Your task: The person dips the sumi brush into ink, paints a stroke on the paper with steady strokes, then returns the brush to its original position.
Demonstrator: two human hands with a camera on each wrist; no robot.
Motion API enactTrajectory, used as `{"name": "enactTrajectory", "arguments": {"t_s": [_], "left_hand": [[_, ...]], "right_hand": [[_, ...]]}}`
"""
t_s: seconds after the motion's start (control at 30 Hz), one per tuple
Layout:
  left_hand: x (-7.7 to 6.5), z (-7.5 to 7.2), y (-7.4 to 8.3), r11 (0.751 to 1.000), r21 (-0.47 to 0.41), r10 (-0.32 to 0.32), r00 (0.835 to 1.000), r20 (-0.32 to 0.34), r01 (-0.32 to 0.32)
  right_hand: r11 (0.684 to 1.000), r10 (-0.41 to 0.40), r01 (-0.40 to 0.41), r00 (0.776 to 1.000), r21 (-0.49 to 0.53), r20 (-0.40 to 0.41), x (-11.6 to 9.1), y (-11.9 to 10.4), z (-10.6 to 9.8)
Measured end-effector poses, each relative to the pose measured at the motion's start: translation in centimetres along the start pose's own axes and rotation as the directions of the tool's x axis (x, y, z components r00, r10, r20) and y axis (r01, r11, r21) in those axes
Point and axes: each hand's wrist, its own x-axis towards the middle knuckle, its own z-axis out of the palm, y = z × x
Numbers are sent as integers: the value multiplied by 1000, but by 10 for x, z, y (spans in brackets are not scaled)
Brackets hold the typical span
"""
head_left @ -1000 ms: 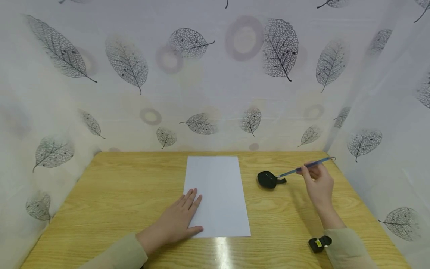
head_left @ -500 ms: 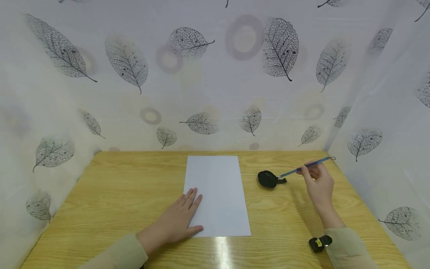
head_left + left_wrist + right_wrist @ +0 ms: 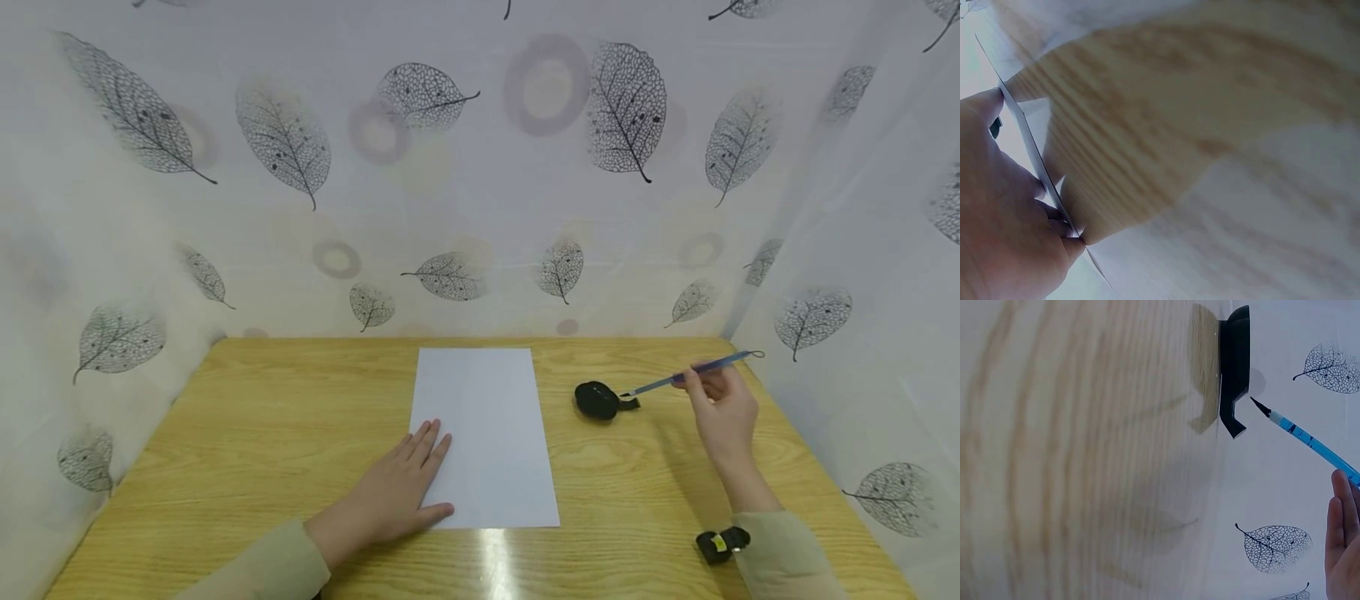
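My left hand (image 3: 397, 487) rests with spread fingers on the left edge of a sheet of white paper (image 3: 495, 417). In the left wrist view, the paper (image 3: 1032, 147) shows edge-on beside the fingers. With thumb and fingers, my right hand (image 3: 727, 417) pinches a blue writing brush (image 3: 654, 385) that has a loop at its upper end. A black ink dish (image 3: 596, 402) with a short handle sits to the right of the paper. In the right wrist view, the brush (image 3: 1310, 442) points its dark tip at the ink dish (image 3: 1235, 356), close to its rim by the handle.
Everything stands on a wood-grain table (image 3: 285, 417). A white curtain (image 3: 480, 183) printed with leaves and rings closes off the back and both sides. A black strap device (image 3: 722, 544) is at the right wrist.
My right hand has shifted slightly to the right, and the brush has moved with it. My left hand, the paper and the ink dish stay in place.
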Motion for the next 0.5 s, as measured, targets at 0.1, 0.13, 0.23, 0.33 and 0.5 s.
{"name": "enactTrajectory", "arguments": {"t_s": [0.1, 0.13, 0.23, 0.33, 0.5], "left_hand": [[0, 0, 0, 1000, -5, -1, 1000, -1, 1], [0, 0, 0, 1000, -5, 0, 1000, -1, 0], [0, 0, 0, 1000, -3, -1, 1000, -1, 1], [-1, 0, 0, 1000, -1, -1, 1000, 1, 1], [0, 0, 0, 1000, -1, -3, 1000, 3, 3]], "right_hand": [[1000, 8, -8, 1000, -5, -3, 0, -1, 0], [1000, 10, -10, 1000, -5, -2, 0, -1, 0], [1000, 13, -13, 1000, 4, 4, 0, -2, 0], [1000, 11, -12, 1000, 8, 19, -1, -2, 2], [1000, 11, -11, 999, 7, 31, -2, 0, 4]]}}
